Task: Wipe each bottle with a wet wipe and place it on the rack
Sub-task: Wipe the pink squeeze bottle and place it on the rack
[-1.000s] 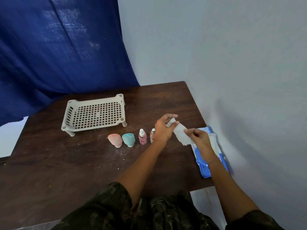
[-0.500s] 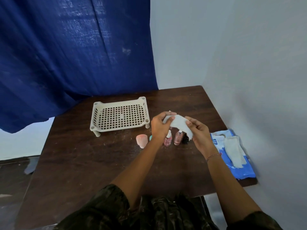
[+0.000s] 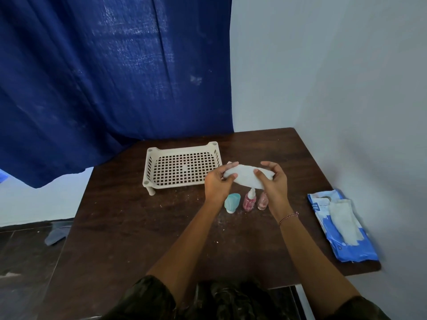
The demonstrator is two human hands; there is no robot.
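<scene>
White wipe [image 3: 245,179] was pinched taut in the grip of both hands, left [image 3: 218,181] and right [image 3: 273,181], likely spreading it for wiping, above bottles [image 3: 249,200] at the empty rack's [image 3: 182,167] four o'clock.

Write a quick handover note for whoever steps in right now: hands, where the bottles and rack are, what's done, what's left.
Left hand and right hand hold one white wet wipe stretched between them, above the table.
Cream perforated plastic rack: nothing on it.
Teal bottle and two pink bottles stand on the dark wooden table, in front of the rack.
Blue wipe pack lies at the table's right edge.
Done: wipe pulled out.
Left: wipe every bottle, rack it.
</scene>
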